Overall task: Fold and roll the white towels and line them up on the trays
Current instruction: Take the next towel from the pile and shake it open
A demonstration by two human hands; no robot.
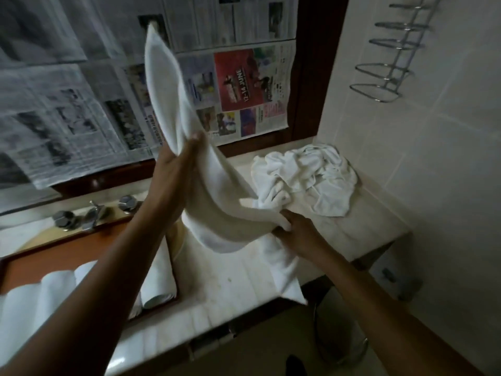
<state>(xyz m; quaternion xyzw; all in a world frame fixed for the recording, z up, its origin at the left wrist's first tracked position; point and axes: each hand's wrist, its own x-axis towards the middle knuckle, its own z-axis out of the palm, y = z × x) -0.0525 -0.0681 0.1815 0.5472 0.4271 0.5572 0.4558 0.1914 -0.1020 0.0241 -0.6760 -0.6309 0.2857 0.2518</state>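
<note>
Towel [211,202] number whatever is in the air right now, stretched between both hands above the bench [222,291]. The left hand [176,169] is up high with its fingers mostly straight and the thumb pinching the cloth about midway, so 1 end flops up past the fingers. The right hand [298,226] is lower and closer in, fingers curled tight around the other end.

Progress looks like somewhere in the middle to me. Below and left of the left fingers there's a tray [40,256] with a few finished rolls [160,280] lined up side by side; it's too blurry to count them properly. Just beyond the right fingers sits a crumpled pile [306,175] of towels not done yet, looks like several. The 1 in hand isn't folded at all yet, so it needs laying flat, folding, rolling, then a spot on the tray.

Room-wise: right under the right fingers a flat white cloth [282,270] already lies on the bench and droops over the near edge, so that's the obvious folding spot, but watch the edge. The wall [433,158] boxes in the far right side past the pile, and the taps [95,210] sit beyond the tray on the left. Above the left fingers it's open, just newspaper [81,118] behind.
</note>
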